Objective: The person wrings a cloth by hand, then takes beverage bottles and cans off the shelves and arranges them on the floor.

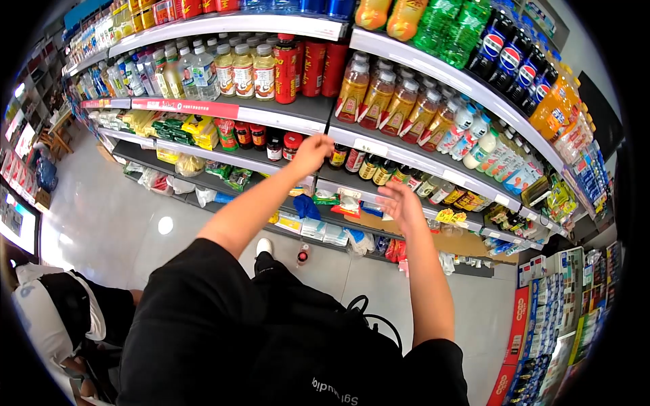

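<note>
My left hand (313,155) is raised at the edge of the middle shelf, its fingers curled together. What they hold, if anything, is hidden. Just left of it stand a red-lidded jar (292,143) and a dark jar (274,149); a dark sauce bottle (338,156) is to its right. Lower down, my right hand (403,207) hovers before the sauce row with fingers apart and nothing in them. Behind its fingertips are dark bottles with yellow labels (383,172). Amber drink bottles (379,98) line the shelf above both hands.
A small bottle (302,255) is on the floor near my white shoe (264,247). Bagged goods (349,205) fill the lower shelves. A person in black and white (61,304) is at the left. Another stocked rack (542,325) stands at the right.
</note>
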Motion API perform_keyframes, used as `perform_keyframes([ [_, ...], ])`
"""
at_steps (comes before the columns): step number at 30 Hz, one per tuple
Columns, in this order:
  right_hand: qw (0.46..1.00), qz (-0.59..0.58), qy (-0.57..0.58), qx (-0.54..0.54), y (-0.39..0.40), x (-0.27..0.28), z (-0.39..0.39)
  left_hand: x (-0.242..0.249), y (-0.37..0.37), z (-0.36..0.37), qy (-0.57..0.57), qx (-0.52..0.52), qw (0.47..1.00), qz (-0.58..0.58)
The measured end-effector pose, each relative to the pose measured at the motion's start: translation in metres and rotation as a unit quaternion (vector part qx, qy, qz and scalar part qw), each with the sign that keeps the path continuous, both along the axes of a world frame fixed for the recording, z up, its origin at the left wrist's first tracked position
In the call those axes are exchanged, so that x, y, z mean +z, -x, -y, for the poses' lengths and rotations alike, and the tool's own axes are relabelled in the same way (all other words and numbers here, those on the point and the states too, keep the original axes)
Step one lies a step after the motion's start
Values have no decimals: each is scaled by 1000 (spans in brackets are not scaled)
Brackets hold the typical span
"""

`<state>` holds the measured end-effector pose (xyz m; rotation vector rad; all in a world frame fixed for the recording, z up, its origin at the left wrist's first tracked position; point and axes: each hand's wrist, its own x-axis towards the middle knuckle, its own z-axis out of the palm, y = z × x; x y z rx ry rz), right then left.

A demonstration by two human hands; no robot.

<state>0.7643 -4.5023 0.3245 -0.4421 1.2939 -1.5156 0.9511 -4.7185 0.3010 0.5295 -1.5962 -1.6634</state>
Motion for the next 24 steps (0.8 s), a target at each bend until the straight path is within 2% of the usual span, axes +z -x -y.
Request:
perform_keyframes([
  [1,1000,-8,21,8,-4,13,11,17,-4,11,12,5,998,69],
  [3,998,-18,61,22,-13,36,36,48,-8,25,87,33,994,65],
  [5,995,-29,89,23,-23,57,62,61,-3,48,104,37,994,8],
  [8,988,-76,130,35,-41,94,103,102,-4,61,112,43,992,32],
  [10,978,-127,162,38,-50,115,131,111,7,84,175,57,983,13],
  [12,969,-157,187,32,-59,133,160,126,10,99,192,42,980,28],
  [15,964,-167,205,11,-70,151,199,139,25,126,196,29,980,12],
  [17,966,-160,201,-6,-75,157,222,144,43,155,244,61,968,18],
  [20,962,-171,202,-62,-67,161,261,165,41,158,199,16,979,44],
  [22,956,-217,179,-81,-56,160,285,175,44,157,164,28,986,29],
  [24,942,-233,218,-100,-48,156,305,176,55,169,142,9,989,36],
])
